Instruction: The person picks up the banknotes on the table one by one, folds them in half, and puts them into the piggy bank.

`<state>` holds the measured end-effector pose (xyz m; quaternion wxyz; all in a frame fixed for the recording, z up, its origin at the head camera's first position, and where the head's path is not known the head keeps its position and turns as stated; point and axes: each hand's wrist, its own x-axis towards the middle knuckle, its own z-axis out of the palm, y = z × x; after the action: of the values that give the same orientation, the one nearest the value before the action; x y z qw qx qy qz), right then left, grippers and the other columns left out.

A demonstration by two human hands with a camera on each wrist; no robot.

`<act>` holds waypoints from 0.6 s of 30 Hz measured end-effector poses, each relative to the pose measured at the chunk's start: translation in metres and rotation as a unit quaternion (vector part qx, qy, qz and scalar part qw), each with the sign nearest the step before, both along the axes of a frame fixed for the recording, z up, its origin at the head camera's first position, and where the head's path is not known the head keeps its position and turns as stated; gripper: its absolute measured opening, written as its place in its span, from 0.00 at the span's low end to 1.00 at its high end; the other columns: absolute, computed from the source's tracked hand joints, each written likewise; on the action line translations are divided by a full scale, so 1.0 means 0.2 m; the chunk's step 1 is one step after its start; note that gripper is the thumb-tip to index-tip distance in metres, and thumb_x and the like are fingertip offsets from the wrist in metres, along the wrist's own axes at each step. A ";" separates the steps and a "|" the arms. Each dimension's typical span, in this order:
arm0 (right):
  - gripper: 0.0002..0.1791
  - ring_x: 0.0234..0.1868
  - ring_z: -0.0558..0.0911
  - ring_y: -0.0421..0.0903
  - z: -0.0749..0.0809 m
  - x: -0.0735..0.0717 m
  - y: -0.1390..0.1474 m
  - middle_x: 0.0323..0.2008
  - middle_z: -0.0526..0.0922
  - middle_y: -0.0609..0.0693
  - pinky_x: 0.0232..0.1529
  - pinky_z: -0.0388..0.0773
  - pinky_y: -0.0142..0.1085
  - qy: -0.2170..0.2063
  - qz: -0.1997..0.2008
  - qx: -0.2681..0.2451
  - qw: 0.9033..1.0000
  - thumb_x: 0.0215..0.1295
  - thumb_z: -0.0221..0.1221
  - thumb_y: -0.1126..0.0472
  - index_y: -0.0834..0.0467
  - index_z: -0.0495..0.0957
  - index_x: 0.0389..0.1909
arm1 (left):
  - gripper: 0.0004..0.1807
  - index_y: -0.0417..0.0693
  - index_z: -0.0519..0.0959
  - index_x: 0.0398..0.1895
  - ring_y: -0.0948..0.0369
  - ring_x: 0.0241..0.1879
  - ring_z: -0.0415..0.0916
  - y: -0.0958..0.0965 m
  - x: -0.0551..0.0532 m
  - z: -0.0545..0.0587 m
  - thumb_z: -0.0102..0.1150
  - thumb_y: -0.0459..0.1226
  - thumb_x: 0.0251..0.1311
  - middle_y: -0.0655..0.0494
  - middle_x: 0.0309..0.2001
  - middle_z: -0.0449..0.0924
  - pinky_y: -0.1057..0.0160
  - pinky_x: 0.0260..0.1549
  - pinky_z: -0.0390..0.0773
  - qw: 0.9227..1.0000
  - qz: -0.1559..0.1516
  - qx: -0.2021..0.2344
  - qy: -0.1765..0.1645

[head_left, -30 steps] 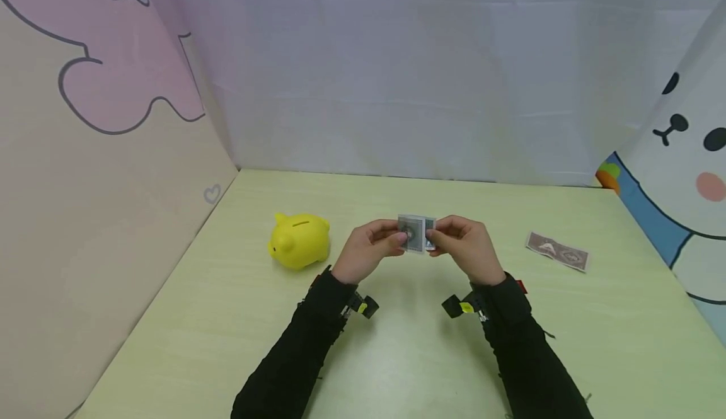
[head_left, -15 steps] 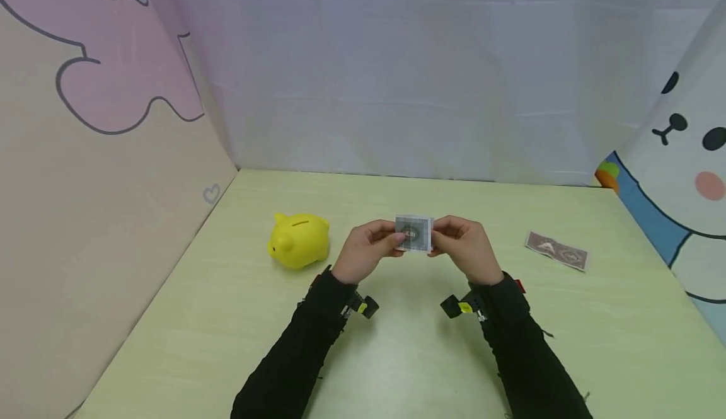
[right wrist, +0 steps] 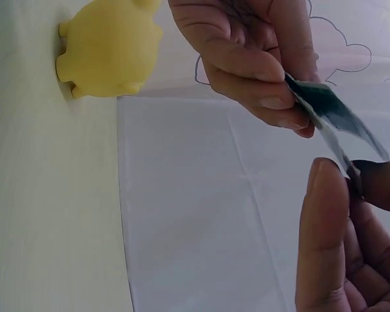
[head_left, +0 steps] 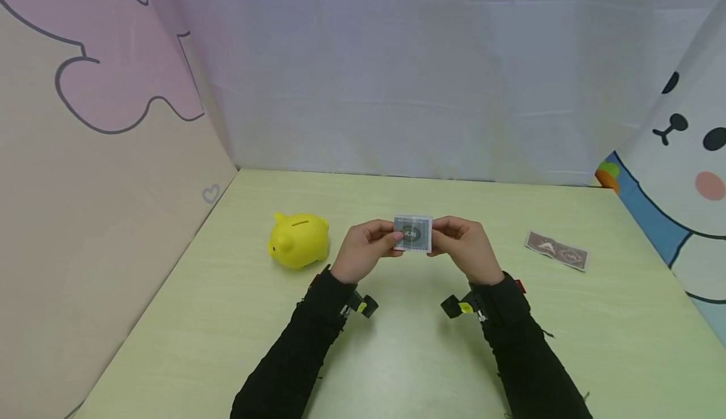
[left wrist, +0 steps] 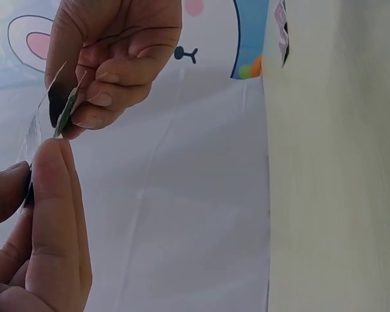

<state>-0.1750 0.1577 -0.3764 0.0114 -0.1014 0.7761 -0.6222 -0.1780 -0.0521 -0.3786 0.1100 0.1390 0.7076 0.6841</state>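
Between my two hands is a folded grey-green banknote (head_left: 413,233), held up over the table. My left hand (head_left: 363,250) pinches its left side, the thumb lying on the front face. At the right edge, my right hand (head_left: 466,249) pinches the note between thumb and fingers; the thumb tip is partly covered by the front layer in the head view. Seen edge-on in the right wrist view, the note (right wrist: 328,107) has two layers standing slightly apart. In the left wrist view its layers (left wrist: 66,117) also spread towards the right hand.
A yellow piggy bank (head_left: 299,241) with a slot on top stands left of the hands. A brownish banknote (head_left: 558,252) lies on the pale table (head_left: 408,356) to the right. A white cloth (head_left: 363,79) hangs behind, with printed panels at both sides.
The note's front layer has shifted rightward over the back one, so it now reaches the right fingers and covers the right thumb tip. Both hands have stayed almost in place.
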 end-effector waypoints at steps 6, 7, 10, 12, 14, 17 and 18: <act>0.19 0.30 0.84 0.41 0.01 0.01 0.02 0.34 0.85 0.44 0.37 0.86 0.33 0.009 0.005 -0.026 1.000 0.71 0.58 0.59 0.73 0.78 0.48 | 0.14 0.32 0.78 0.53 0.59 0.40 0.83 0.00 0.01 0.00 0.57 0.30 0.66 0.37 0.52 0.80 0.61 0.43 0.85 1.000 0.018 -0.002 0.007; 0.19 0.30 0.84 0.41 0.02 0.02 0.02 0.32 0.85 0.42 0.37 0.86 0.33 0.012 0.007 -0.035 0.999 0.71 0.58 0.59 0.74 0.77 0.48 | 0.14 0.32 0.78 0.53 0.59 0.40 0.83 0.00 0.01 0.01 0.57 0.29 0.66 0.37 0.52 0.80 0.61 0.42 0.85 1.000 0.020 -0.001 0.007; 0.20 0.30 0.84 0.41 0.02 0.03 0.04 0.32 0.84 0.41 0.37 0.86 0.33 0.022 0.010 -0.062 0.998 0.72 0.56 0.60 0.76 0.76 0.49 | 0.14 0.31 0.78 0.52 0.58 0.40 0.84 0.01 0.01 0.01 0.57 0.29 0.66 0.36 0.52 0.80 0.61 0.42 0.85 1.000 0.022 0.002 0.009; 0.20 0.31 0.85 0.40 0.03 0.04 0.04 0.33 0.84 0.41 0.38 0.85 0.33 0.029 0.010 -0.071 0.997 0.73 0.55 0.60 0.77 0.75 0.50 | 0.14 0.31 0.79 0.52 0.58 0.40 0.84 0.01 0.02 0.01 0.57 0.29 0.66 0.36 0.51 0.81 0.61 0.42 0.85 1.000 0.025 0.000 0.008; 0.21 0.32 0.85 0.40 0.04 0.05 0.04 0.35 0.85 0.40 0.39 0.85 0.33 0.033 0.009 -0.069 0.997 0.73 0.55 0.60 0.76 0.75 0.52 | 0.13 0.32 0.79 0.51 0.58 0.40 0.84 0.01 0.02 0.01 0.58 0.30 0.65 0.37 0.51 0.81 0.61 0.41 0.85 1.000 0.028 -0.005 0.008; 0.21 0.34 0.86 0.40 0.05 0.04 0.03 0.37 0.85 0.38 0.41 0.85 0.34 0.037 0.009 -0.052 0.998 0.72 0.56 0.59 0.72 0.76 0.55 | 0.13 0.33 0.80 0.51 0.57 0.40 0.84 0.00 0.02 0.01 0.58 0.30 0.65 0.38 0.51 0.81 0.61 0.41 0.86 0.999 0.032 -0.011 0.010; 0.21 0.34 0.86 0.40 0.05 0.04 0.02 0.37 0.85 0.37 0.41 0.85 0.34 0.038 0.010 -0.046 0.998 0.72 0.57 0.58 0.71 0.76 0.55 | 0.13 0.33 0.80 0.51 0.57 0.40 0.84 0.00 0.02 0.01 0.58 0.30 0.65 0.38 0.51 0.81 0.61 0.41 0.86 0.999 0.033 -0.012 0.011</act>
<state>-0.1664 0.1621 -0.3669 -0.0165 -0.1327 0.7456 -0.6529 -0.1744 -0.0521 -0.3759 0.0811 0.1224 0.7210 0.6773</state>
